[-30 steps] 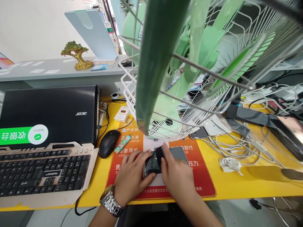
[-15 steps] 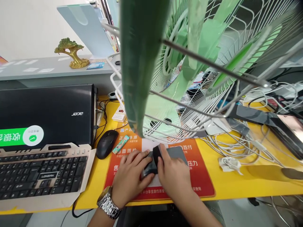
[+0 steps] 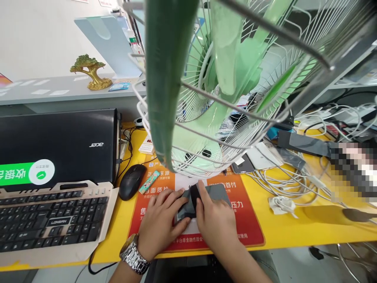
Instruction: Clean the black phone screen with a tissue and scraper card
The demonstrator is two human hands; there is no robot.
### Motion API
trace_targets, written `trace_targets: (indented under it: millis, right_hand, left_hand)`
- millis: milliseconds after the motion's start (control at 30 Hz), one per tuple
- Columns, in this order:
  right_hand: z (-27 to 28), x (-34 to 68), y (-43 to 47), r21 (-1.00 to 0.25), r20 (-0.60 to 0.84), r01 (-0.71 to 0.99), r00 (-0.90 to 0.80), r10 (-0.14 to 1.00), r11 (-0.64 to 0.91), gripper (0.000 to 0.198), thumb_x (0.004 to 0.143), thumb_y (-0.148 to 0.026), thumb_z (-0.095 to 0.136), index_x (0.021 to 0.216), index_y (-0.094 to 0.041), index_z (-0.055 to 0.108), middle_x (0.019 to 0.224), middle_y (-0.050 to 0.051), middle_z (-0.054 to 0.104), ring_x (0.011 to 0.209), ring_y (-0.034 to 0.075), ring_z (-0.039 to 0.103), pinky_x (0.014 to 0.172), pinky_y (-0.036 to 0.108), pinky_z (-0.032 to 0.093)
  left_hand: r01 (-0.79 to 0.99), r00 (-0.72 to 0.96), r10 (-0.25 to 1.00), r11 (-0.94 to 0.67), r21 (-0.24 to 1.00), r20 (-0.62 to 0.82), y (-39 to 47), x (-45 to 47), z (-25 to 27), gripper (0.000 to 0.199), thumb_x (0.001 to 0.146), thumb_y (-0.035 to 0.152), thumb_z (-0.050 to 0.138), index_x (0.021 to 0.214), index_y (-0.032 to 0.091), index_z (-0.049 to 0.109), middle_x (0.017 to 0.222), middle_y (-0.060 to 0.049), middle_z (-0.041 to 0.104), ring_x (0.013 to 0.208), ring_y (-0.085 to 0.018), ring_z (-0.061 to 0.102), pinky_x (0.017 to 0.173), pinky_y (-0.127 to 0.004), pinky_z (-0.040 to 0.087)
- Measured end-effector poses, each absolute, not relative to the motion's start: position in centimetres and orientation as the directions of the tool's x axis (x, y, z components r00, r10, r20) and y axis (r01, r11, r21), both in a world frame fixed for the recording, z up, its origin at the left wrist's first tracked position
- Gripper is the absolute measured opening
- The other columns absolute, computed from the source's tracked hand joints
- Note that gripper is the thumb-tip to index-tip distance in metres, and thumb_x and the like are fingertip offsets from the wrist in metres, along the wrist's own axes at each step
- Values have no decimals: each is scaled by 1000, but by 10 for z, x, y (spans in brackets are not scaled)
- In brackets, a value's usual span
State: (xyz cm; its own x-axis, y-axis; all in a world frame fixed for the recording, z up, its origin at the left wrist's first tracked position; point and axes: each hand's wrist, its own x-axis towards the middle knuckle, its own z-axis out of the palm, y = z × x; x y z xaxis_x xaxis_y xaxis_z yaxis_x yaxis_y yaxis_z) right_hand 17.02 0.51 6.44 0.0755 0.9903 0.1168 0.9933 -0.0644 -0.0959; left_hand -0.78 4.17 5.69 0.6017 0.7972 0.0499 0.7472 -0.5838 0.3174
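Note:
My left hand (image 3: 161, 214), with a metal watch at the wrist, rests on a flat, glossy dark slab (image 3: 185, 210), its fingers at the far side and its thumb at the near side. My right hand (image 3: 218, 218) grips a small black, flat-edged piece (image 3: 194, 194) between thumb and fingers, pressed against the slab. Its exact kind is hard to make out. A grey flat sheet or pad (image 3: 221, 192) lies beneath, partly covered by my right hand. All of this is on a red and orange printed mat (image 3: 250, 232).
A green fan (image 3: 206, 106) with a wire cage hangs close over the mat. To the left are a mouse (image 3: 132, 181), a keyboard (image 3: 53, 222), a black Acer screen (image 3: 59, 145) and a small green packet (image 3: 149, 182). Tangled cables (image 3: 273, 182) and crumpled tissue (image 3: 282, 205) lie right.
The view has shifted slightly, so the fan sits a little further left and higher. Both hands keep nearly the same pose on the slab.

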Motion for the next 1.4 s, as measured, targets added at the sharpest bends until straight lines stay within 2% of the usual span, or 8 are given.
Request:
trace_targets:
  millis: [233,333,467,567,800,1200,1300,1400]
  right_hand:
    - [59,255,-9,-42,21,897,442,897,-441,50,98,-29,48,147,-19,49,71,6,72,59,23,67,52,28,41]
    - [57,280,-14,-33,58,883,470,881,-469,45,101,-34,45,144,-22,53,83,8,73,68,24,68,56,31,43]
    - [57,282,-18,-48,347,949,307,886,-311,37,100,-33,45,126,-18,66,102,11,69,90,26,64,75,36,48]
    - [61,269,-24,-102,522,981,195,831,-166,29,99,-33,50,109,-18,73,101,10,67,90,24,58,86,38,45]
    - [52,235,-25,-119,330,980,189,925,-158,28,96,-43,56,93,-17,67,85,8,64,86,25,55,78,37,38]
    - [65,193,-16,-475,393,880,204,897,8,15,95,-19,46,84,-23,56,75,1,64,69,18,60,66,33,43]
    - [79,166,-14,-415,560,881,50,827,227,19,93,-15,42,84,-22,58,70,1,63,62,17,58,61,32,41]
    - [88,135,-12,-239,685,849,-197,702,472,23,91,-17,43,73,-22,56,60,0,56,54,15,51,58,31,40]
  left_hand:
    - [735,617,785,-601,314,59,43,-9,57,35,90,40,64,124,34,60,144,3,57,126,-31,47,98,-50,43]
    - [731,619,781,-613,301,84,43,-10,55,34,90,40,63,124,33,61,144,3,57,126,-31,48,98,-51,42]
    - [726,623,774,-625,288,111,41,-11,53,34,90,40,63,124,33,61,144,2,57,126,-31,49,98,-51,42]
    - [722,627,770,-631,282,117,41,-11,53,35,91,39,62,125,33,61,145,2,57,127,-31,49,98,-52,43]
    - [726,631,769,-632,273,101,42,-13,53,32,99,39,48,129,35,61,146,4,56,128,-29,49,99,-51,44]
    - [709,639,747,-665,236,186,42,-14,47,32,96,32,53,127,36,62,142,4,60,124,-28,54,97,-49,47]
    - [705,646,737,-676,215,199,42,-16,44,35,94,31,55,128,36,61,142,3,60,125,-29,54,97,-49,48]
    - [692,647,722,-691,209,243,43,-18,39,43,89,25,59,131,33,58,141,3,61,125,-29,55,99,-48,49]
